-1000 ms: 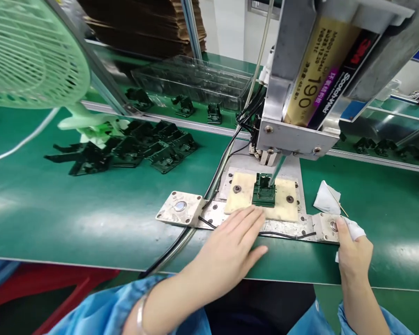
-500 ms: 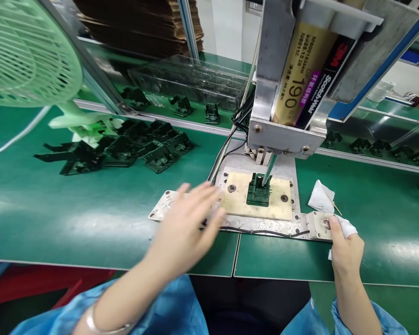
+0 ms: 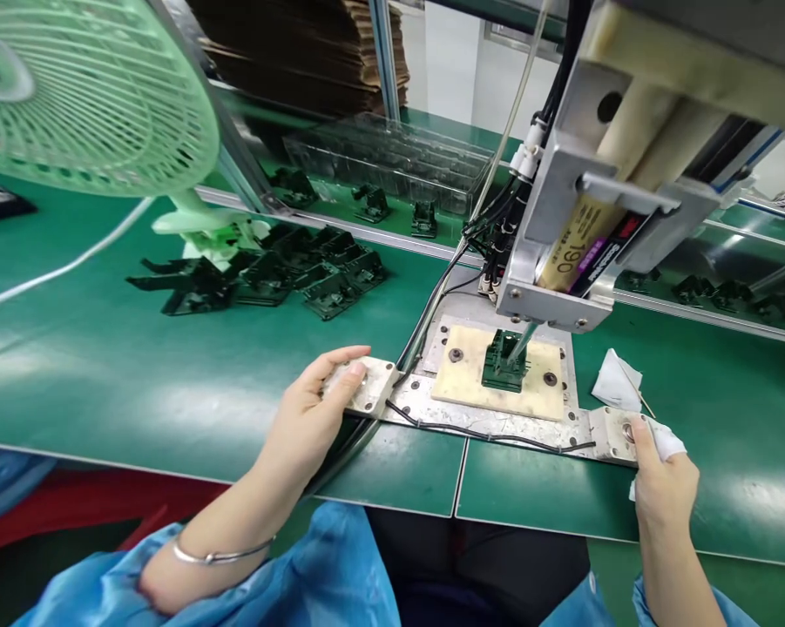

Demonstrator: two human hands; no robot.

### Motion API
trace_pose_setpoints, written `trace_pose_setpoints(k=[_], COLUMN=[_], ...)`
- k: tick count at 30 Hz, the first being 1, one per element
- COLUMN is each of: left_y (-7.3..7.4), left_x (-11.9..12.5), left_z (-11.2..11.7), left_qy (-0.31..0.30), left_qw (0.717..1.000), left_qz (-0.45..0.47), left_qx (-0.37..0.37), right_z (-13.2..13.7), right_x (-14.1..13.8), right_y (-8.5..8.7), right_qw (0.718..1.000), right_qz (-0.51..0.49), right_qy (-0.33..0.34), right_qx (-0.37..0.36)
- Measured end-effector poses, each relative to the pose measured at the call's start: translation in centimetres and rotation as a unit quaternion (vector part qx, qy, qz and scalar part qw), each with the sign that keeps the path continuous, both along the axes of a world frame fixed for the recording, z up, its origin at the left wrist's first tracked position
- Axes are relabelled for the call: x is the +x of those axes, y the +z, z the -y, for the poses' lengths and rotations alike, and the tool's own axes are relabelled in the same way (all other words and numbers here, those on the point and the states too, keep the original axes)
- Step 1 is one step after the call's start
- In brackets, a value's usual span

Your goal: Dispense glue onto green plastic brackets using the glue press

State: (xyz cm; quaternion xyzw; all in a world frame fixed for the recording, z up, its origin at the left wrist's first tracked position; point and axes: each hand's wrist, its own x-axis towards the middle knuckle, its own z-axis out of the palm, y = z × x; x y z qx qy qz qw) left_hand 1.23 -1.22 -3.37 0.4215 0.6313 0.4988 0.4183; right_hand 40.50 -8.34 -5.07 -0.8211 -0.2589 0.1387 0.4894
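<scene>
Pressing the left button box (image 3: 364, 386), the left hand (image 3: 314, 411) lies open on it. The right hand (image 3: 659, 475), closed on a white cloth (image 3: 663, 441), thumbs the right button (image 3: 627, 428). Between them, the green part (image 3: 502, 364) sits on the fixture plate (image 3: 470, 387) under the dispenser nozzle (image 3: 519, 342).

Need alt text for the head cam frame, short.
Both hands rest on metal button boxes at either end of a fixture: left hand on the left button box, right hand, holding a white cloth, on the right one. Between them a dispenser nozzle meets a green part.

Grn bench (image 3: 137, 383), mint fan (image 3: 91, 96), blk-ish parts (image 3: 267, 274).
</scene>
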Motion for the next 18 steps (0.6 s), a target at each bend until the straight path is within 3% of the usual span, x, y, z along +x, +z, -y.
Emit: trace_pose_setpoints(k=[7, 18], left_y=[-0.07, 0.23], left_x=[-0.14, 0.06], left_z=[-0.09, -0.10], left_qy=[0.006, 0.021], left_qw=[1.000, 1.000], left_qz=[0.021, -0.017], left_qx=[0.006, 0.010], right_z=[-0.06, 0.20], right_x=[0.01, 0.03], right_y=[0.16, -0.03], right_qw=[1.000, 1.000], right_qz=[-0.002, -0.005], right_qy=[-0.004, 0.005], right_qx=[-0.010, -0.006])
